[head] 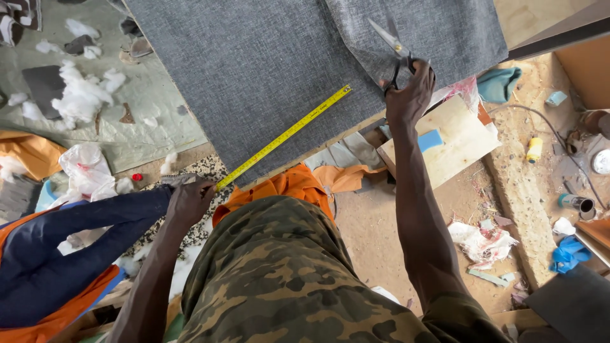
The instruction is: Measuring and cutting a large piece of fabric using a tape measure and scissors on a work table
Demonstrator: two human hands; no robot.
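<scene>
A large sheet of grey fabric (254, 57) lies spread over a wooden board in front of me. My right hand (411, 94) grips the handles of metal scissors (389, 39), whose open blades lie on a folded-over flap of the grey fabric near its right edge. A yellow measuring tape (286, 133) stretches diagonally across the fabric's near edge. My left hand (189, 200) holds the tape's lower end at the case, just off the fabric. My camouflage shirt fills the bottom of the view.
White stuffing tufts (79, 95) lie on a green sheet at left. A plywood piece (460, 143) with a blue block (430, 140) sits to the right. Orange cloth (298, 184), a navy cushion (57, 254), plastic bags, bottles and scraps lie around the sandy floor.
</scene>
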